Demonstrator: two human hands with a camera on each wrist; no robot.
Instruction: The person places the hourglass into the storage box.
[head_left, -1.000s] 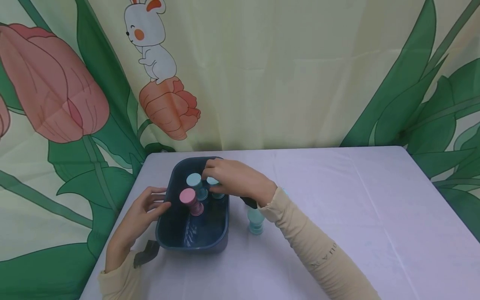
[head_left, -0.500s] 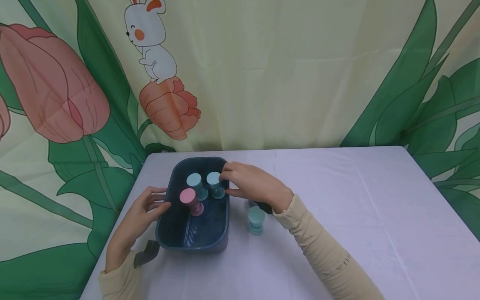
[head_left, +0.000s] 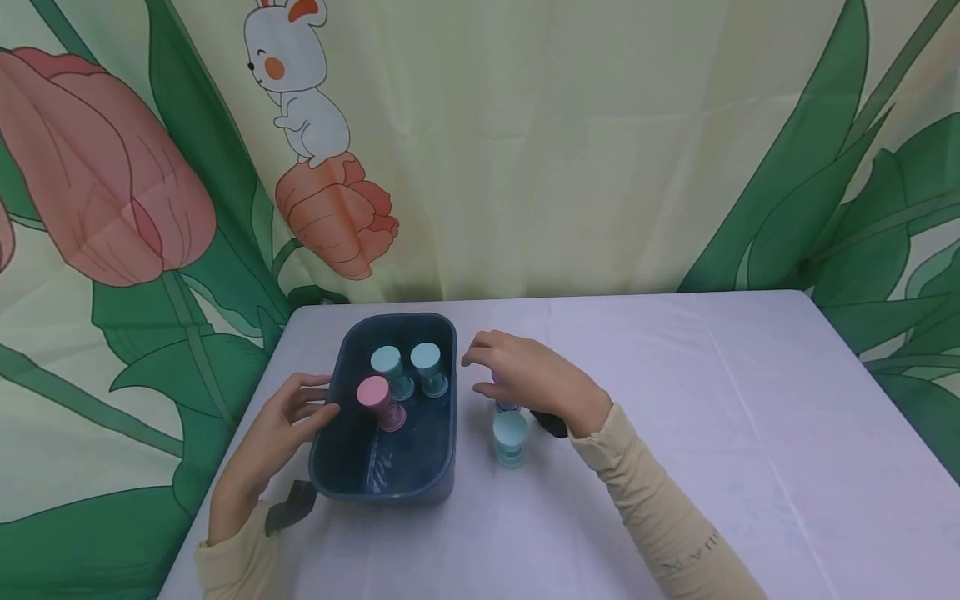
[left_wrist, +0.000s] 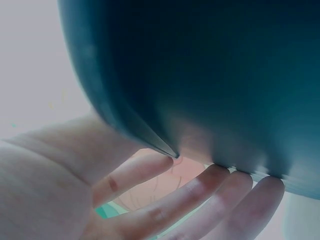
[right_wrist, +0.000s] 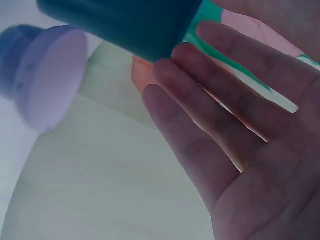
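Observation:
My left hand (head_left: 276, 429) rests against the left side of a dark blue plastic bin (head_left: 408, 462), its thumb at the rim. In the left wrist view, straight fingertips (left_wrist: 267, 187) touch the bin's outer wall. Inside the bin stand a pink hourglass-shaped piece (head_left: 374, 392) and two light blue ones (head_left: 387, 360), each with a flat round top. My right hand (head_left: 536, 379) hovers just right of the bin, fingers spread and holding nothing. Below it is a purple piece (head_left: 507, 406) of similar shape, mostly hidden by the hand; its round end (right_wrist: 55, 80) shows in the right wrist view.
Another light blue piece (head_left: 510, 433) stands on the white-covered table (head_left: 712, 467), to the bin's right and in front of the purple one. A curtain (head_left: 570, 150) printed with tulips and a rabbit hangs behind the table.
My right hand has let go of a light blue piece, which now stands in the bin, and has moved right, out over the purple piece. The left hand stays at the bin.

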